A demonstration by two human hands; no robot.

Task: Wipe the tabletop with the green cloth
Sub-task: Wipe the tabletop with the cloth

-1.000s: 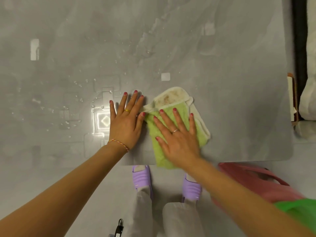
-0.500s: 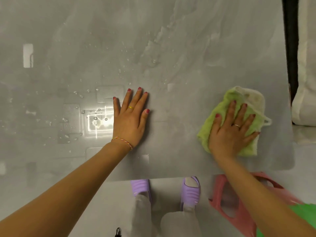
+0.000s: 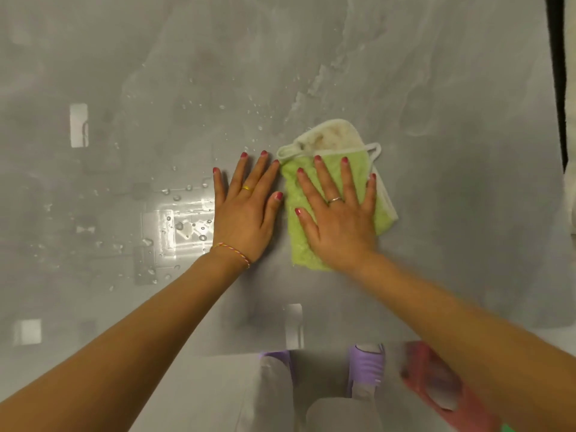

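Grey tabletop (image 3: 436, 73) fills the frame, glossy, water droplets (image 3: 187, 226) scattered centre-left and upward. Green cloth (image 3: 361, 169) lies folded at centre, soiled white side turned up at its top edge. Right hand (image 3: 339, 219) is spread wide, flat on the cloth, pinning it. Left hand (image 3: 246, 213) is spread flat on bare tabletop just beside the cloth, holding nothing. Judgement: for a clean pass, keep the palm pressing evenly, sweep toward the droplets at left, lift the bracing hand clear

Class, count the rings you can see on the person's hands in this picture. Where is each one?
2. A gold ring on the left hand, and a silver ring on the right hand pressing the green cloth.
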